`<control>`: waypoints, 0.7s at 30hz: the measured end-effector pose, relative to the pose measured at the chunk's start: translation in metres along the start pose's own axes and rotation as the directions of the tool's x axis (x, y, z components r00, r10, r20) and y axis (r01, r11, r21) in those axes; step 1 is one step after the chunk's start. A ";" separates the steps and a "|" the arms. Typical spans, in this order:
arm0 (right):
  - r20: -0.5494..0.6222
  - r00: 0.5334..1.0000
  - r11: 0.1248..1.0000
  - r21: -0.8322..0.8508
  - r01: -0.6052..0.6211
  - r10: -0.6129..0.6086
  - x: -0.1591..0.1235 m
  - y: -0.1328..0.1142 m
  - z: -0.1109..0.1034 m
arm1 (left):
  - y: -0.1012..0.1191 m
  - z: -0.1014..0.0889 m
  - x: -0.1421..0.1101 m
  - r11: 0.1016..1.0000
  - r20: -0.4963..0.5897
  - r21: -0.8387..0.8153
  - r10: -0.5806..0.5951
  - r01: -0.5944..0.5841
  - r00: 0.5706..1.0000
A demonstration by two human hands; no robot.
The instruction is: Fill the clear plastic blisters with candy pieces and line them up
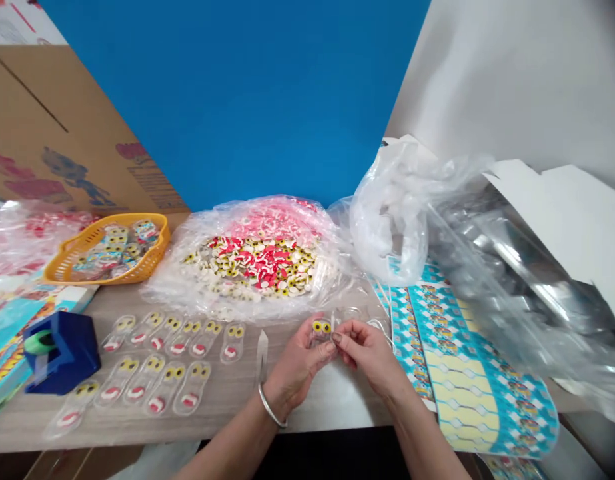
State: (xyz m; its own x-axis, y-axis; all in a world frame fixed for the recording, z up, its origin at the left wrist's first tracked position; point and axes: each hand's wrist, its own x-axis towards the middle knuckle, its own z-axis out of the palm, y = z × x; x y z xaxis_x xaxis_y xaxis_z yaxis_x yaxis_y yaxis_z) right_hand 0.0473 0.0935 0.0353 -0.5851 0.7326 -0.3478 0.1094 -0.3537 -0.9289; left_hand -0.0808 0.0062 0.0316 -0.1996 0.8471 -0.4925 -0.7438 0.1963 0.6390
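Note:
My left hand (304, 357) is closed round a small clear plastic shell (321, 337) that has two yellow eye pieces (322, 327) at its top. My right hand (360, 343) comes to the shell's right side with thumb and fingertips pinched together. What the pinch holds is too small to make out. Left of my hands, filled clear shells (190, 397) lie in two rows, each with yellow eyes and a red-and-white mouth piece. A pointed blade-like tool (262, 353) lies beside my left wrist. Behind my hands, loose eye and mouth pieces (267, 257) fill an open plastic bag (170, 287).
An orange basket (57, 270) of packed pieces and a blue tape dispenser (67, 353) stand at left. Printed sheets (462, 387) and clear plastic packaging (517, 287) cover the right side. Behind are a blue panel (247, 100) and a cardboard box (77, 120).

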 end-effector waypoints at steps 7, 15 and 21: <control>0.005 1.000 0.999 0.031 -0.027 0.027 -0.001 -0.002 0.001 | -0.003 -0.001 0.001 1.000 0.001 -0.021 -0.019 0.019 1.000; 0.024 0.998 0.998 0.038 -0.054 0.053 0.000 -0.003 -0.001 | 0.000 0.002 -0.001 0.997 -0.017 -0.067 -0.023 0.022 1.000; 0.021 1.000 0.996 -0.088 -0.009 0.011 -0.002 0.017 -0.010 | -0.009 -0.004 -0.001 0.990 -0.043 -0.137 -0.032 0.026 0.999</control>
State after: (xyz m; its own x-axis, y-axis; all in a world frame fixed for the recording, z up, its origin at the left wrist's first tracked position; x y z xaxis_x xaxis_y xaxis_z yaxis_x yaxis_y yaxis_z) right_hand 0.0584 0.0921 0.0191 -0.6005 0.7166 -0.3549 0.1850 -0.3073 -0.9335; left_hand -0.0768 0.0021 0.0241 -0.2034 0.8182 -0.5378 -0.8291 0.1482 0.5391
